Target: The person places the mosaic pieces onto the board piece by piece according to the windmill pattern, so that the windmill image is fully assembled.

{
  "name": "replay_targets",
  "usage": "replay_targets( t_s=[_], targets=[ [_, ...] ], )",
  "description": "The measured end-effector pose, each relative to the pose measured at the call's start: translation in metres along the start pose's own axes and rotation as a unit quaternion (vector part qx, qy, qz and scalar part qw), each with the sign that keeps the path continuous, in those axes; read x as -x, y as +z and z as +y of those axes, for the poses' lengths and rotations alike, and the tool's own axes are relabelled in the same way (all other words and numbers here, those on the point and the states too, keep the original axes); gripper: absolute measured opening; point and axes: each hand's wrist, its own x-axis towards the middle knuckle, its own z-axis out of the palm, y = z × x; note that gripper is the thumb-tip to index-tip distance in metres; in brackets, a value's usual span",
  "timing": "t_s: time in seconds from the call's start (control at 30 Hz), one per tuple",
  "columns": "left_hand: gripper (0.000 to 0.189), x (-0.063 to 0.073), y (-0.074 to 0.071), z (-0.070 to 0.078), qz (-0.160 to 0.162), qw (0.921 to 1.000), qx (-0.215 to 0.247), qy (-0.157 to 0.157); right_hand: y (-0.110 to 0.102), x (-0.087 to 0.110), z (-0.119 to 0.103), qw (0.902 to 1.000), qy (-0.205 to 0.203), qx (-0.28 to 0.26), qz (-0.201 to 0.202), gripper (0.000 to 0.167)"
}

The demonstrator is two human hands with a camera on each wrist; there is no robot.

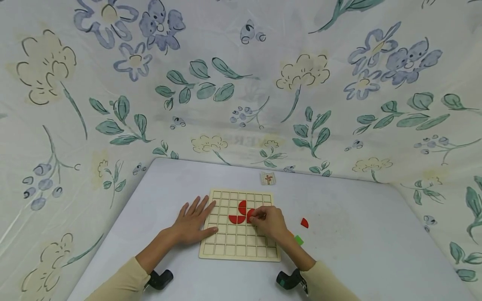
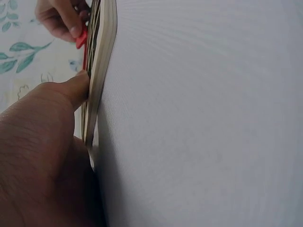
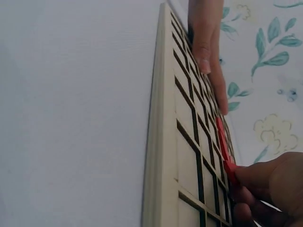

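A wooden grid board [image 1: 222, 251] lies on the white table. My left hand [image 1: 193, 223] rests over its left edge, fingers spread, the thumb lying on the grid. Red rounded pieces [image 1: 236, 219] sit in cells near the middle of the board. At their right side my right hand [image 1: 270, 221] pinches a red quarter-circle piece [image 1: 250, 215] between thumb and fingertips. In the right wrist view the pinched piece [image 3: 231, 172] is tilted at the grid surface, partly covered by the fingers.
A loose red quarter-circle piece [image 1: 304, 223] lies right of the board. Nearer, a green piece [image 1: 298, 240] shows beside the right forearm, which partly hides an orange piece. Behind the board lies a small pattern card [image 1: 268, 179]. A floral curtain [image 1: 241, 125] hangs around the table.
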Motion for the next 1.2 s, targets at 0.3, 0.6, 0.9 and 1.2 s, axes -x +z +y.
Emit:
replay_targets(
  t_s=[0.3,0.6,0.9,1.2],
  targets=[
    [0.089,0.0,0.0,0.0,0.0,1.0,0.0,-0.001,0.003,0.005,0.001,0.9991,-0.021,0.037,-0.001,0.007],
    [0.089,-0.001,0.0,-0.001,-0.001,1.0,-0.009,-0.003,-0.014,0.01,0.001,0.9986,-0.032,0.034,0.026,0.004],
    [0.088,0.0,-0.002,0.002,-0.005,0.9999,-0.01,-0.004,-0.036,0.018,0.015,0.9982,0.017,0.046,0.034,0.008],
    [0.088,-0.001,-0.004,0.002,-0.007,0.9999,-0.008,0.001,-0.063,0.029,0.032,0.994,0.057,0.079,0.051,0.007]
  ],
)
